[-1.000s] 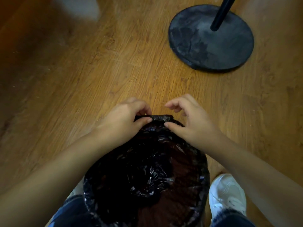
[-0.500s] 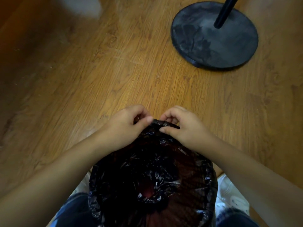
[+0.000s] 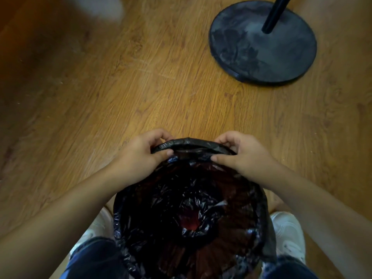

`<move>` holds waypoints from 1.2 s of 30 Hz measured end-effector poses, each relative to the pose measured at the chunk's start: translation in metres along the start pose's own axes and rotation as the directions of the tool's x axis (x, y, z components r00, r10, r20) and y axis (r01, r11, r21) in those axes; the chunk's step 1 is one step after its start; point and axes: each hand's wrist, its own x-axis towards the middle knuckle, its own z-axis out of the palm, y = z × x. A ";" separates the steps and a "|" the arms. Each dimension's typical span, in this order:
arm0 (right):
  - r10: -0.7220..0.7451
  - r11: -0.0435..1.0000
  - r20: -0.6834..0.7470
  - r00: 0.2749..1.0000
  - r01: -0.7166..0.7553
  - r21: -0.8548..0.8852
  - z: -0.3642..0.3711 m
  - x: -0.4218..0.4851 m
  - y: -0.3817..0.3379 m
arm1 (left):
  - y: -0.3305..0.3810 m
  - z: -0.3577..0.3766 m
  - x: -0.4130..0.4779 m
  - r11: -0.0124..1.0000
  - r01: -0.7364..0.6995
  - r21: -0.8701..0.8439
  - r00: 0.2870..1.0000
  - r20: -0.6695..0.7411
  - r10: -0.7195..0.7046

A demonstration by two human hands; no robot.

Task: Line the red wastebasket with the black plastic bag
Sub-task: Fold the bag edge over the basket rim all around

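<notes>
Black plastic bag [image 3: 187, 210] sat inside the red wastebasket [image 3: 190, 223], left hand [image 3: 141, 158] and right hand [image 3: 241, 156] each pinching its folded far rim. Rolling that cuff evenly outward would probably seat it best. Wood floor [image 3: 120, 87] carried a round stand base [image 3: 261, 43] at right.

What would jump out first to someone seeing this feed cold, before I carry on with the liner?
Low in the middle, the left hand and the right hand pinch the black plastic bag along the far rim of the red wastebasket, whose red shows through at the bottom. Up in the far right corner, a round dark stand base with a black pole sits on the wooden floor.
</notes>
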 end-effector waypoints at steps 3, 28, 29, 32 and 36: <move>0.037 0.993 -0.024 0.999 -0.034 0.116 -0.010 -0.001 0.004 | -0.001 -0.003 0.001 0.999 0.016 -0.049 0.998 -0.055 -0.019; 0.031 0.993 -0.148 0.989 -0.013 0.118 -0.021 0.005 0.008 | -0.002 -0.003 -0.008 0.979 0.159 -0.130 0.953 -0.238 -0.187; 0.035 0.993 -0.151 0.988 -0.017 0.117 -0.023 0.005 0.009 | -0.002 -0.005 -0.007 0.974 0.182 -0.136 0.953 -0.221 -0.209; 0.032 0.997 -0.134 0.990 -0.022 0.072 -0.026 0.005 0.008 | 0.003 -0.013 -0.007 0.960 0.280 -0.032 0.955 -0.098 -0.281; -0.026 0.999 -0.086 0.996 0.024 -0.022 -0.024 0.007 0.001 | 0.022 -0.027 -0.008 0.913 0.246 0.325 0.969 -0.056 -0.241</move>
